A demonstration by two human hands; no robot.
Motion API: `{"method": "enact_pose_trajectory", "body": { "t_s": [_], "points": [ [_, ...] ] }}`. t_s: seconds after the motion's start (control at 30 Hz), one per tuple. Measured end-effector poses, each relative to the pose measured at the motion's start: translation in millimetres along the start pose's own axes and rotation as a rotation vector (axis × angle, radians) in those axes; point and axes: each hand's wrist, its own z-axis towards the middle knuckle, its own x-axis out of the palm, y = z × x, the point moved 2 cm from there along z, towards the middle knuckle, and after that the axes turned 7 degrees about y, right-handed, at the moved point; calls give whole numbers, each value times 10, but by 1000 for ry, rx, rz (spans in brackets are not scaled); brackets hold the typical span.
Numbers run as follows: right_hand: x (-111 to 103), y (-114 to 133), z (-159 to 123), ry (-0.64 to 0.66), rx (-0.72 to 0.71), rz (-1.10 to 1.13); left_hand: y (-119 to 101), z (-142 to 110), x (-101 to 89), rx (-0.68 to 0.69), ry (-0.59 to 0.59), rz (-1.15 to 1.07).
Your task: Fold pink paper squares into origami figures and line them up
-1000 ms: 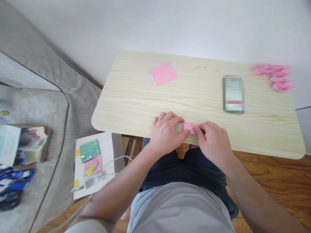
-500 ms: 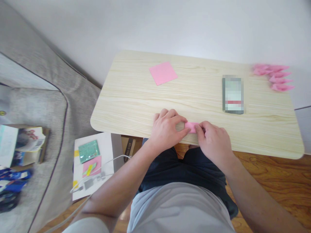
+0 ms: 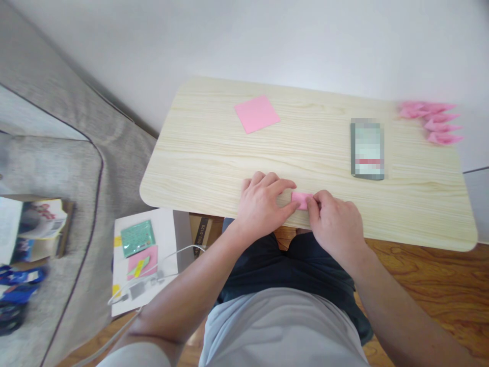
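1. Folded pink paper [image 3: 301, 200] lies near the front edge of the pale wood-grain table [image 3: 206, 158], between the two hands.
2. Its visible part is a small, narrow strip, longer from side to side than front to back, with a straight left end and an even, plain pink colour. Its right end is hidden behind fingers, so its full length cannot be told, nor how many layers it has.
3. The right hand [image 3: 338, 219] pinches that right end between thumb and forefinger, its other fingers curled in.
4. The left hand [image 3: 262, 204] is spread palm down on the tabletop; its thumb tip touches the strip's lower left part, while the forefinger reaches just beyond the upper left corner. Whether that fingertip touches the paper cannot be told.
5. Farther back lies a flat pink square sheet [image 3: 257, 114], turned at an angle, of much the same pink as the strip.
6. Several pointed pink folded pieces [image 3: 445, 123] sit clustered at the far right corner, slightly blurred.
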Motion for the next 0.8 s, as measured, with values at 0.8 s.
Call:
{"method": "enact_pose_trajectory", "body": {
  "t_s": [0.8],
  "points": [
    [16, -43, -4, 52, 87, 31, -22, -43, 6, 71, 40, 46]
  ]
}}
